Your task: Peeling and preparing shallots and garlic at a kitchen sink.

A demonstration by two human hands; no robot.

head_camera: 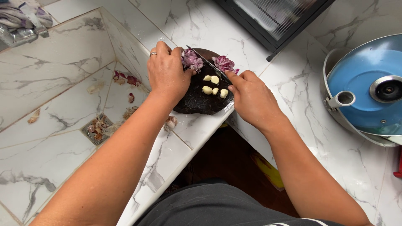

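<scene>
Knife [207, 62] in right hand [251, 98], fist clamped on handle, blade running diagonally w/ tip toward upper left, over dark round cutting board [197, 102] w/ peeled garlic cloves [213, 86] & chopped red onion [192, 60], left hand [167, 73] curled onto onion, blue-lidded pot [364, 90] at right, contents hidden.

Blue-lidded pot [364, 90] right; dark rack [272, 19] above; peel scraps [97, 129] at sink drain.

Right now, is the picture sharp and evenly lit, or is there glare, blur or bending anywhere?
Head view: soft, even daylight, with only faint shadows under the left hand and right hand. The garlic cloves on the dark chopping board look sharp. A mild sheen shows on the pot lid. Straight counter edges bow slightly towards the frame's corners.
</scene>
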